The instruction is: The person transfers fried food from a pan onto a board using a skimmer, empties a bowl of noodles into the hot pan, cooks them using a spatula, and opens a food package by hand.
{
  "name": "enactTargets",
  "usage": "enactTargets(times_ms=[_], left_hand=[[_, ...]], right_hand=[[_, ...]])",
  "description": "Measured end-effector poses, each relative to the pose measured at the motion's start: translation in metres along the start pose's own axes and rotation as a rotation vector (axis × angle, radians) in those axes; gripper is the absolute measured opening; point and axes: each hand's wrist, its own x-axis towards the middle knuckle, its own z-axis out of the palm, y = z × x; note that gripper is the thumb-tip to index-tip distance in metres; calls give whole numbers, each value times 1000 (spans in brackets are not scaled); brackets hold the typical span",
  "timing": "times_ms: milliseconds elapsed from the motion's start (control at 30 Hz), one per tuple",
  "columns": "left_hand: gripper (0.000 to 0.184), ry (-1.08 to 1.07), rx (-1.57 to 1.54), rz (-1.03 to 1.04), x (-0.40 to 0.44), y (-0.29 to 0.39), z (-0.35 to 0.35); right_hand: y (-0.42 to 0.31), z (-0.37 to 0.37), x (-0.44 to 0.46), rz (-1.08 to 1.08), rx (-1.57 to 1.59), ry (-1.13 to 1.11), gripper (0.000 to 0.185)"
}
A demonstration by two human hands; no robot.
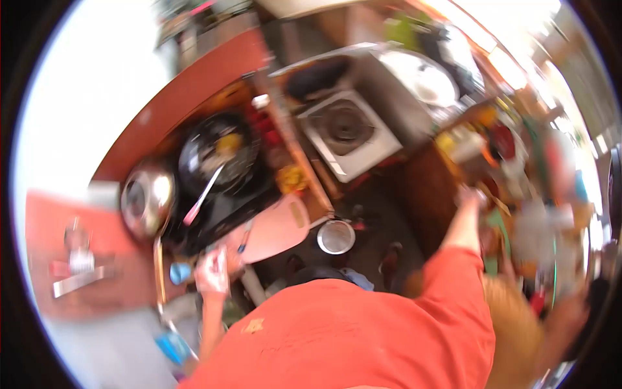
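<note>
My left hand (212,269) is at the lower left, by the near left end of a pink cutting board (278,228). A knife with a dark handle (245,236) lies on the board, just beyond that hand. Motion smears its fingers. My right arm reaches out to the right, and my right hand (472,196) is among cluttered items on the right counter; its fingers are blurred. Beyond the board, a dark pan (219,152) on the stove holds food and a spatula with a pink handle (202,198).
A metal pot or lid (148,200) stands left of the pan, with a blue cup (180,273) nearer. A sink (395,97) and a square single burner (350,133) are ahead. A round white container (335,237) is low in front of me. Blurred bottles and utensils crowd the right.
</note>
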Motion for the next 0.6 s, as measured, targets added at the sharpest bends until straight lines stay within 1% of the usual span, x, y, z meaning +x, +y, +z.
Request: enactTargets(times_ms=[33, 67, 100, 133, 167, 200, 233, 300, 367, 433, 467, 500, 533, 567, 600], left_hand=[[14, 77, 138, -55, 10, 9, -10], [20, 223, 275, -31, 19, 6, -15], [26, 345, 413, 3, 30, -5, -19], [32, 455, 526, 81, 41, -9, -23], [38, 547, 631, 173, 55, -12, -22], [44, 516, 588, 37, 66, -20, -15], [50, 483, 536, -90, 77, -32, -3], [52, 417, 181, -273, 98, -73, 27], [48, 287, -599, -772, 127, -56, 39], [42, 364, -908, -774, 147, -71, 57], [38, 384, -952, -820, 157, -75, 58], [31, 457, -919, -729, 161, -82, 65], [26, 444, -832, -671, 168, -90, 68], [22, 432, -743, -610, 174, -95, 67], [19, 407, -705, -551, 177, -86, 60]], right_hand=[[2, -15, -2, -40, -95, 0, 49], [8, -28, -7, -58, -122, -56, 54], [9, -25, -7, 243, 267, 38, 62], [16, 4, 21, 234, 300, 207, 69], [16, 9, 21, 202, 315, 268, 68], [16, 13, 19, 169, 329, 327, 67], [14, 11, 17, 265, 361, 339, 67], [20, 27, 40, 289, 410, 320, 58], [31, 49, 68, 332, 496, 366, 47], [49, 78, 116, 414, 857, 524, 39], [50, 74, 110, 570, 1287, 569, 32], [50, 71, 103, 723, 1721, 595, 27], [52, 67, 98, 823, 2176, 558, 25], [53, 64, 94, 1013, 2608, 572, 27], [52, 61, 83, 1093, 2732, 516, 26]])
